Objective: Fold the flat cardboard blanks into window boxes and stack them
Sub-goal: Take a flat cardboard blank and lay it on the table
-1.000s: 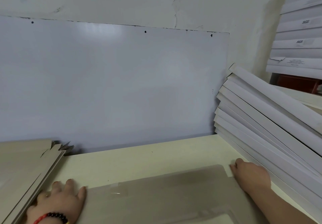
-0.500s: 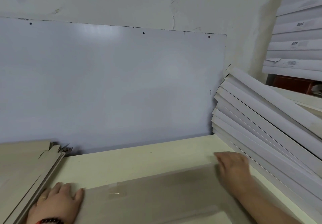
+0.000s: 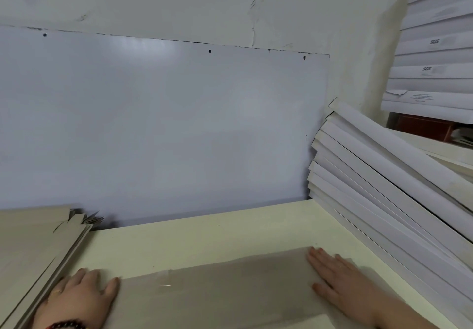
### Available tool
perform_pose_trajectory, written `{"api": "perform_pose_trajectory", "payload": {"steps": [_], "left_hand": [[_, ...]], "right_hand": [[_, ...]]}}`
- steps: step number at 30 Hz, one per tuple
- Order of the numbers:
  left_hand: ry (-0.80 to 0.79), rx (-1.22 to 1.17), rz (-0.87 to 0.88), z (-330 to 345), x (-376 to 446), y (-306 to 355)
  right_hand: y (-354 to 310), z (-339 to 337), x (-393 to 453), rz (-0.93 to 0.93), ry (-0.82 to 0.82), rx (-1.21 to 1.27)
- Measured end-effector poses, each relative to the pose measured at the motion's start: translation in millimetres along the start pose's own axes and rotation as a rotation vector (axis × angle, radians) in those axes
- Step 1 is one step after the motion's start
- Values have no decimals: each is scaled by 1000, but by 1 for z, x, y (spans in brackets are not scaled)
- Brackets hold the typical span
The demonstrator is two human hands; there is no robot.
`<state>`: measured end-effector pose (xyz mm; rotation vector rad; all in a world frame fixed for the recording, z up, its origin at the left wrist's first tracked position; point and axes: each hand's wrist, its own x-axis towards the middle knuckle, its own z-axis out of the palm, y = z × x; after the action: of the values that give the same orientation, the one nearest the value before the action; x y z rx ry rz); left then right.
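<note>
Grey cardboard blank [image 3: 230,295] flat on near table [image 3: 194,236], pressed under flat right hand [image 3: 340,280] (fingers straight, together) and left hand [image 3: 79,295], fingers relaxed, at its left edge.

My cream table [image 3: 204,236] has a grey cardboard blank [image 3: 230,290] lying flat, flat blanks [image 3: 33,241] piled left, white folded boxes [image 3: 384,200] stacked right.

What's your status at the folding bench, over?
Left hand flat at blank's left edge, right hand flat on its right end. Blank lies flat on table, not yet folded. Box stack close right, blank pile left.
</note>
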<state>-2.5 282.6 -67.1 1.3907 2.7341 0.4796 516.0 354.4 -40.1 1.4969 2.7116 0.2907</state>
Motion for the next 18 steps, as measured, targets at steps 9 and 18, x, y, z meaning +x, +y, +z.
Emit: {"api": "perform_pose_trajectory", "payload": {"steps": [9, 18], "left_hand": [[40, -17, -31, -7, -5, 7], [210, -434, 312, -67, -53, 37]], "right_hand": [[37, 14, 12, 299, -108, 151], [-43, -71, -1, 23, 339, -87]]}}
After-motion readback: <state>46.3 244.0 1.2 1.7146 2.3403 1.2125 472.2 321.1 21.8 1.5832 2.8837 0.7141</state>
